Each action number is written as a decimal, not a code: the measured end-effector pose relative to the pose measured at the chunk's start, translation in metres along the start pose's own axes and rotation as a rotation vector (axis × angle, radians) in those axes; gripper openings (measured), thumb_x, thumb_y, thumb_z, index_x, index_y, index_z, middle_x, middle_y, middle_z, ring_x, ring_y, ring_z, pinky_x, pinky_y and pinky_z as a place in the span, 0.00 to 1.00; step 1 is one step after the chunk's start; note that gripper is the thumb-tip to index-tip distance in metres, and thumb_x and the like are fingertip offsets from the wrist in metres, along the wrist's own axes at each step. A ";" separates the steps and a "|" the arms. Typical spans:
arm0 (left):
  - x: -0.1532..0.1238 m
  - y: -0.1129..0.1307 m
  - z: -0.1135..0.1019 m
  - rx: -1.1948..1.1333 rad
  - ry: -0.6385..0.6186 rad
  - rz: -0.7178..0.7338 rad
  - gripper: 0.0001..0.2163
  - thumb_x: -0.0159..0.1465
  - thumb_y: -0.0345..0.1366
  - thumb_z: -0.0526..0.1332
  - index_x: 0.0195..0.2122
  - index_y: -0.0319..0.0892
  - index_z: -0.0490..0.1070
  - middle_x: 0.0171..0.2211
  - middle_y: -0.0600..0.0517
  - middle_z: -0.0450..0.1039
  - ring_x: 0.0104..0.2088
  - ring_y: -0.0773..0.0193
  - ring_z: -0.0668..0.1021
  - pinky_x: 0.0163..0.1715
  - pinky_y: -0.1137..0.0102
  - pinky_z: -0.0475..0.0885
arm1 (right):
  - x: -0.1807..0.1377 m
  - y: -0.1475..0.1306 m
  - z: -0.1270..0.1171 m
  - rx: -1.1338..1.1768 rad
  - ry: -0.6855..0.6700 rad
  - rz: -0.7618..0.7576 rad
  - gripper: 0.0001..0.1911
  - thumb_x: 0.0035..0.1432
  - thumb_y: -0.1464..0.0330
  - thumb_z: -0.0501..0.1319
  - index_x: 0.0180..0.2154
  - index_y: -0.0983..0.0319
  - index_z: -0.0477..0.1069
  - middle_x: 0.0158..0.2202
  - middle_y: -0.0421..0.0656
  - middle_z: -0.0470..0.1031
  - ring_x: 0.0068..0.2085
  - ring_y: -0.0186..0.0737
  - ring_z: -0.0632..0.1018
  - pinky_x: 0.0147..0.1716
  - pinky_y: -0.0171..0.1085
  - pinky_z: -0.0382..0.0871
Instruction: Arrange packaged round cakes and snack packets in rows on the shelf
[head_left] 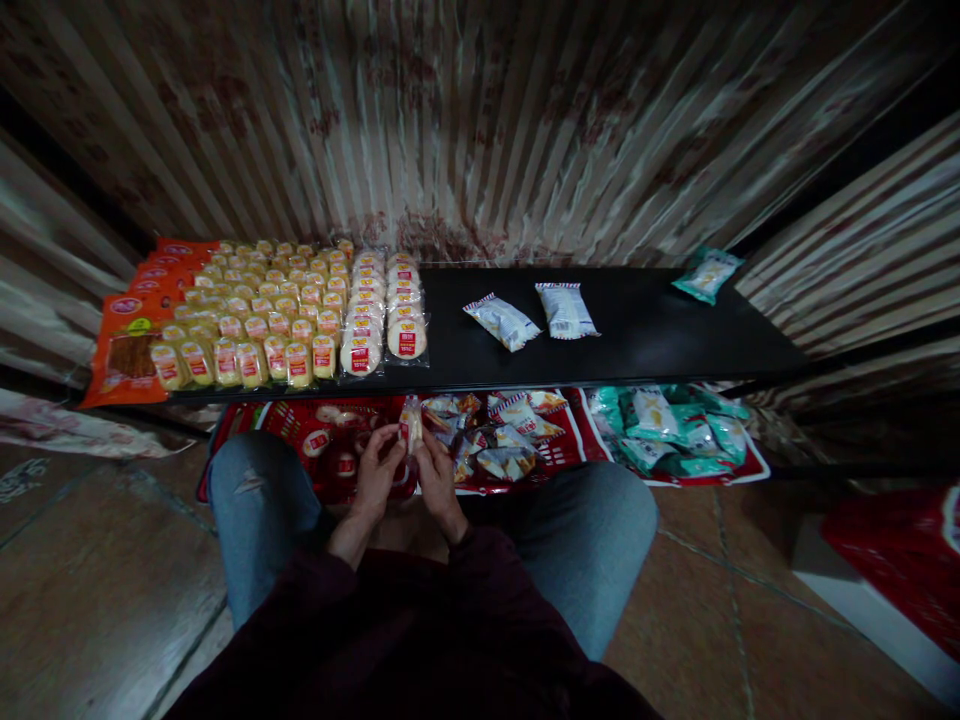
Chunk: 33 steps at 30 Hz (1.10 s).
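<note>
Left hand point(377, 470) and right hand point(437, 470) together grip one snack packet point(410, 422), upright, over the red basket point(300, 425), below the black shelf point(637, 330).

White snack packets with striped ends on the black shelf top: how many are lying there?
2. One white snack packet lies near the middle of the black shelf; the other lies just right of it. Similar ones may lie in the red basket below.

I find the long black shelf board point(660, 335) crowded at its left end by rows of small yellow-and-red wrapped cakes point(277, 320). Two white striped plastic packets point(566, 311) lie mid-shelf, with bare room toward the right edge.
</note>
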<state>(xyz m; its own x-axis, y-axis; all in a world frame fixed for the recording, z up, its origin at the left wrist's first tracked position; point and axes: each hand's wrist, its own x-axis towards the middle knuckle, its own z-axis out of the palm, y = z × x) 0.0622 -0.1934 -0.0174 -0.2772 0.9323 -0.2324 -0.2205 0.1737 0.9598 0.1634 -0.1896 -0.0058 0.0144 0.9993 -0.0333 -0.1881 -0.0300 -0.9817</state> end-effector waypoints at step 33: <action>0.020 0.022 0.008 0.524 0.192 0.632 0.11 0.62 0.31 0.55 0.44 0.41 0.71 0.45 0.46 0.71 0.48 0.60 0.73 0.52 0.60 0.68 | 0.037 -0.017 -0.008 -0.416 0.111 -0.171 0.19 0.63 0.61 0.51 0.52 0.62 0.67 0.49 0.48 0.75 0.49 0.41 0.76 0.49 0.40 0.68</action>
<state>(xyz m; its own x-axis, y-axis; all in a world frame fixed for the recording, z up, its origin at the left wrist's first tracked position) 0.0592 -0.1682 0.0000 -0.3677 0.8416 0.3957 0.4786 -0.1936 0.8564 0.1744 -0.1523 0.0078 0.1204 0.9831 0.1382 0.2359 0.1069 -0.9659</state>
